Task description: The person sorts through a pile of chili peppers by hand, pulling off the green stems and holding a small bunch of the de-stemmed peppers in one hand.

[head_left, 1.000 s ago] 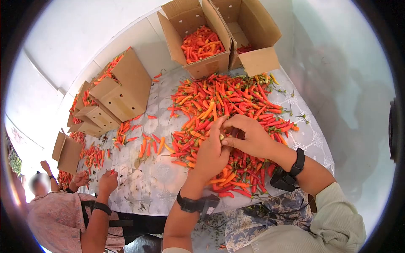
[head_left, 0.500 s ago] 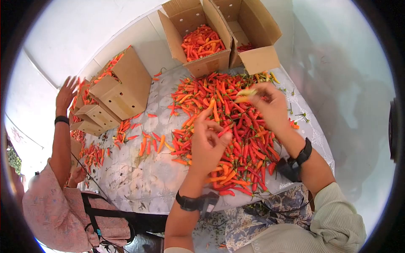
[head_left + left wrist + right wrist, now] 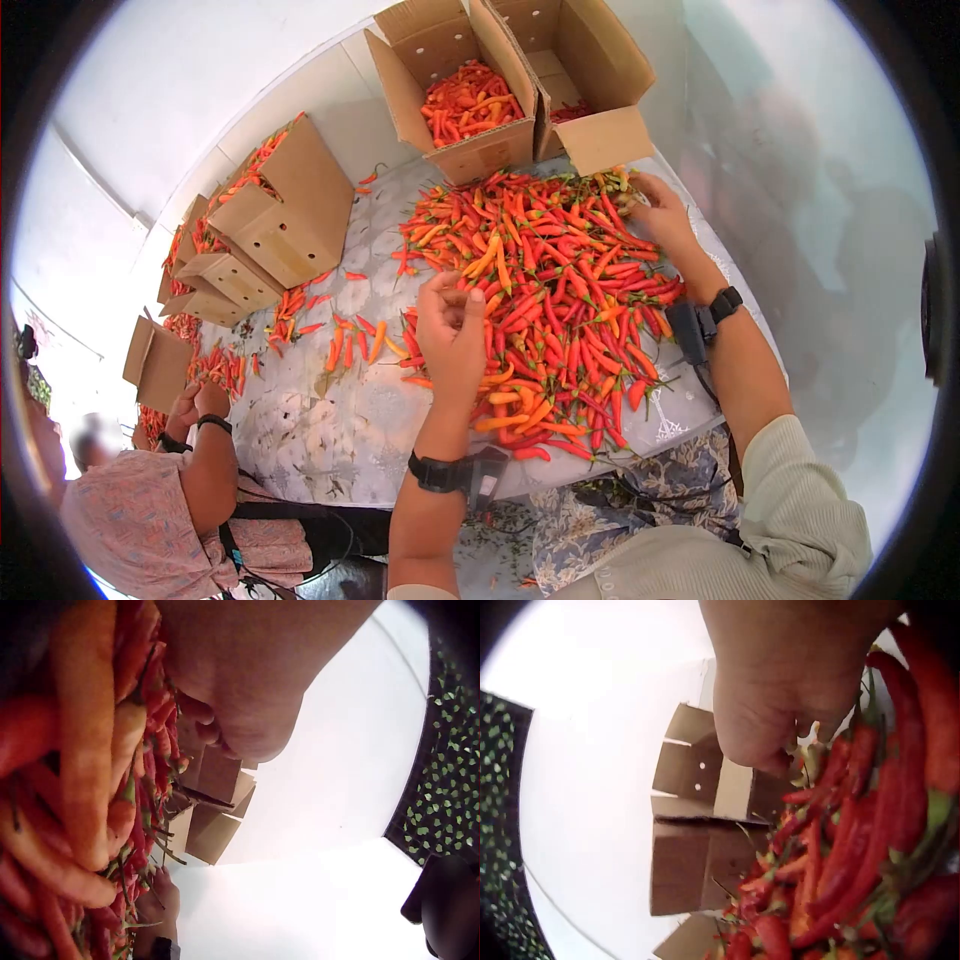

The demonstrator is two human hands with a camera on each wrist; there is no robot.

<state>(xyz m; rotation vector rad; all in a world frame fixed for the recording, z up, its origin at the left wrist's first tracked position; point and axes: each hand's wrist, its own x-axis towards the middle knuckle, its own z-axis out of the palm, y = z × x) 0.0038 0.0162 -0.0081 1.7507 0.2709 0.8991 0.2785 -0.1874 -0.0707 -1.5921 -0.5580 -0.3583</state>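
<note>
A big heap of red and orange chili peppers (image 3: 560, 300) with green stems covers the table in front of me. My left hand (image 3: 452, 345) hovers at the heap's left edge, its fingers loosely curled and thumb raised, with no chili showing in them. My right hand (image 3: 665, 215) reaches to the heap's far right corner, its fingertips at a few pale yellow-green chilies (image 3: 612, 182). In the right wrist view a pale chili (image 3: 810, 761) shows just by the thumb and fingers; I cannot tell whether they grip it.
Behind the heap stand an open cardboard box (image 3: 480, 150) of chilies and another box (image 3: 600, 140) with few in it. More filled boxes (image 3: 290, 215) line the left back. Another person (image 3: 150, 510) works at left beside small chili piles (image 3: 220, 370).
My hands have parted: the right carried a pale yellow chili away from the left, to the far right corner. The left moved slightly left. The other person's raised arm came back down.
</note>
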